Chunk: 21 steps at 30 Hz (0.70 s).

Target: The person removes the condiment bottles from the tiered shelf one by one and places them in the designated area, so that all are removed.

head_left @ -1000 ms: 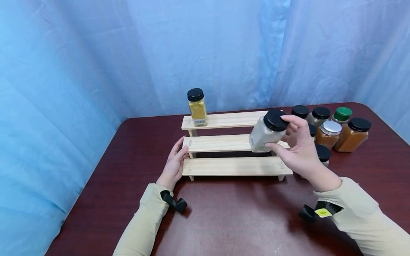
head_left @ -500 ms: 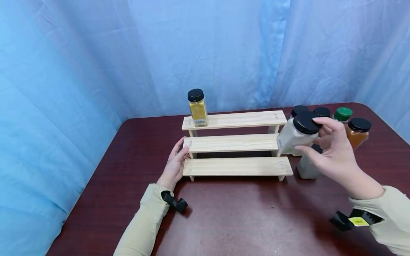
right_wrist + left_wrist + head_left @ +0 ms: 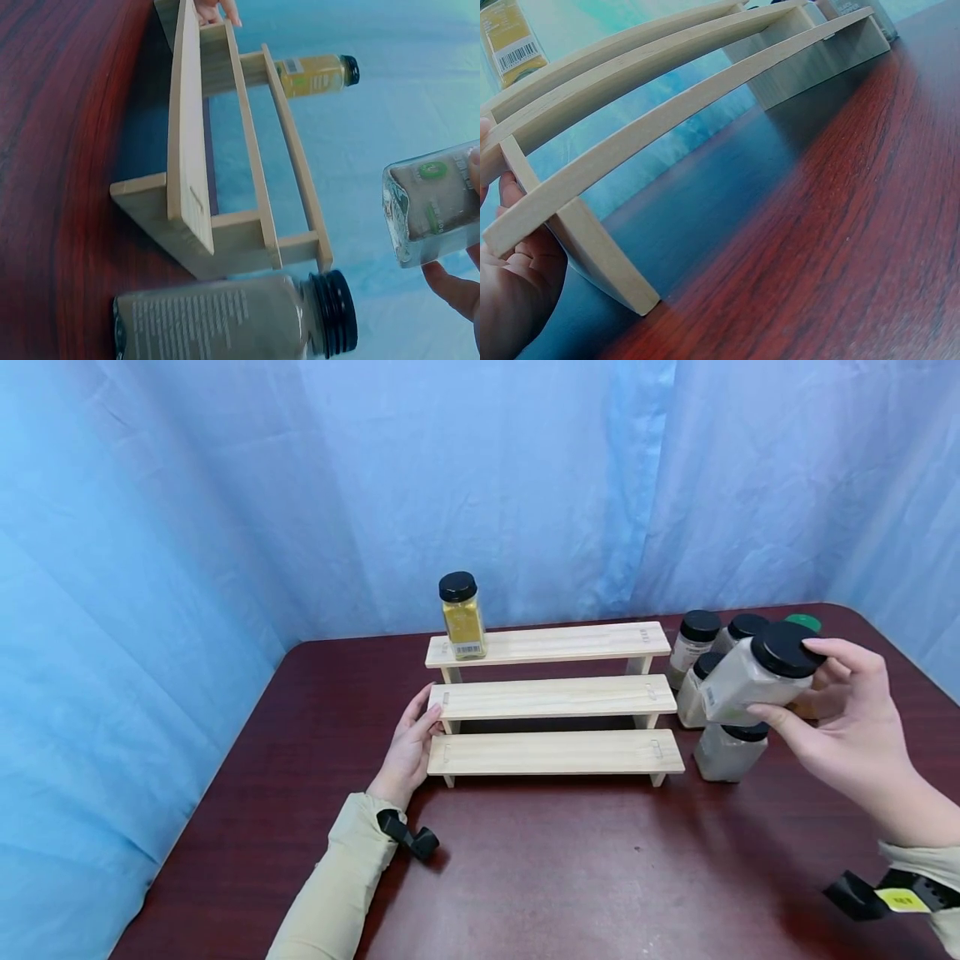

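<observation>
A three-step wooden rack (image 3: 555,752) stands on the table, and my left hand (image 3: 408,739) grips the left end of its middle step, thumb on top. In the left wrist view, fingers (image 3: 529,251) show behind the boards. My right hand (image 3: 862,735) holds a black-lidded spice jar (image 3: 753,681) of pale powder, tilted and raised right of the rack. Thumb and fingers pinch it near the lid; the right wrist view shows the base end of this jar (image 3: 435,199). On the top step's left end stands a jar of yellow powder (image 3: 465,622).
Right of the rack stand several more jars, among them a grey-filled jar (image 3: 727,753), a black-lidded jar (image 3: 690,647) and one with a green lid (image 3: 804,622). The held jar and right hand partly hide them. A blue curtain (image 3: 480,485) hangs behind the table (image 3: 540,860).
My right hand has carried the pale-powder jar rightward, from in front of the rack to over the group of jars. The left hand stays at the rack's left end.
</observation>
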Motion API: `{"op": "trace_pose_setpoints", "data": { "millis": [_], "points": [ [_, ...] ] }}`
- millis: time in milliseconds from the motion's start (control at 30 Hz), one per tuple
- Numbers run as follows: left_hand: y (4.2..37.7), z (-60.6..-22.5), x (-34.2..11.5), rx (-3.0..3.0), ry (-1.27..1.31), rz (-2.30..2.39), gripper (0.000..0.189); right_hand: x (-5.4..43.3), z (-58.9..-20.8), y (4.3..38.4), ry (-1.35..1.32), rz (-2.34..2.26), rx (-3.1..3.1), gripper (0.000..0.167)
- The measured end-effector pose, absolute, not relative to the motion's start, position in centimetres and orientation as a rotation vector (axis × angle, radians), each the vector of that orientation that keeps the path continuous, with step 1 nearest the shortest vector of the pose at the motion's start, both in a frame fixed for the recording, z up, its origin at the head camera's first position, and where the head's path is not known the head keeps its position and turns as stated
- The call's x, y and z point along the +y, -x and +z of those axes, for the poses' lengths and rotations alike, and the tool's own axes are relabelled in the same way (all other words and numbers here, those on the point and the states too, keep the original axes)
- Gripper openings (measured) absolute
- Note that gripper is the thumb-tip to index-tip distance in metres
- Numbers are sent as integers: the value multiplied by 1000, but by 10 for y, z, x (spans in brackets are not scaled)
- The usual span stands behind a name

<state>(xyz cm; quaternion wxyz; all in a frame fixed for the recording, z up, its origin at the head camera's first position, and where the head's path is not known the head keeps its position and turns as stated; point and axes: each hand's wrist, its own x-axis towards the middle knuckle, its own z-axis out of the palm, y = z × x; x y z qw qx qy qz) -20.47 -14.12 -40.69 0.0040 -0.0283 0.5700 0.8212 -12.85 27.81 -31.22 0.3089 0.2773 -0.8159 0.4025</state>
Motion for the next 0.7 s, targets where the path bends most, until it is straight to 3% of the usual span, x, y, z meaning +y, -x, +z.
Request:
{"op": "trace_pose_setpoints", "data": {
  "millis": [267,700],
  "points": [
    [205,-408,-142,1788,87,2576,52,291,-314,122,-626,971,-2207,83],
    [205,-408,-142,1820,88,2546,52,311,-327,118,-465,994,-2244,73]
  ]
}}
